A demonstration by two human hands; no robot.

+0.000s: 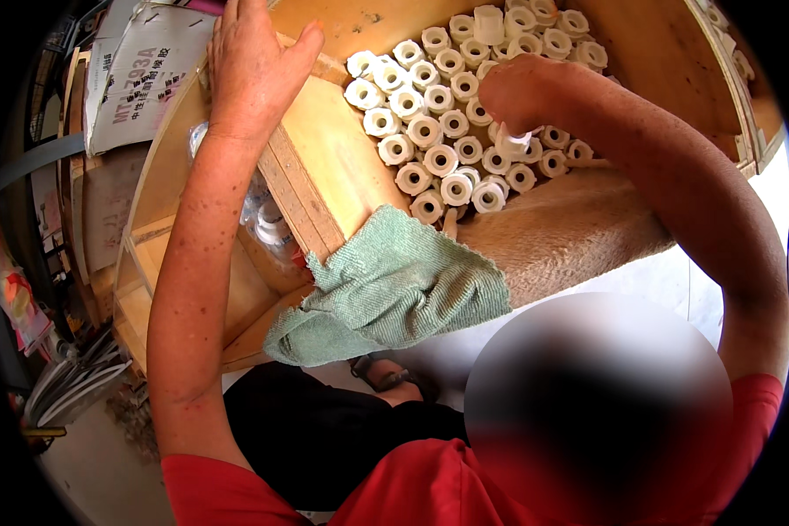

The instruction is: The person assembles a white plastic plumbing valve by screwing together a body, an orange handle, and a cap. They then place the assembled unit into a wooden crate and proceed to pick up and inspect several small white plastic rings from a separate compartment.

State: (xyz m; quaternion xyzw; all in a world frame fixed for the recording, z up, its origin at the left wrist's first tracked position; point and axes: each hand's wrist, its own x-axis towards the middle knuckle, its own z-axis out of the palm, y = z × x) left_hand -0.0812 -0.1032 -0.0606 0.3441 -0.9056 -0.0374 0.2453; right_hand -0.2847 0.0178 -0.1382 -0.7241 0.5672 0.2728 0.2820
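Many white plastic pipe fittings with notched collars stand close together in a wooden box, most with their round holes facing up. My left hand lies at the upper left of the box, over its wooden edge, thumb spread from the fingers and nothing seen in it. Over the right part of the fittings, my right hand is curled with its fingers pointing down. A white plastic fitting shows at its fingertips, tilted and partly hidden by the hand.
A green cloth drapes over the near corner of the box, beside brown plush padding along the near edge. A wooden divider separates a left compartment holding clear plastic items. A printed cardboard box stands at the far left.
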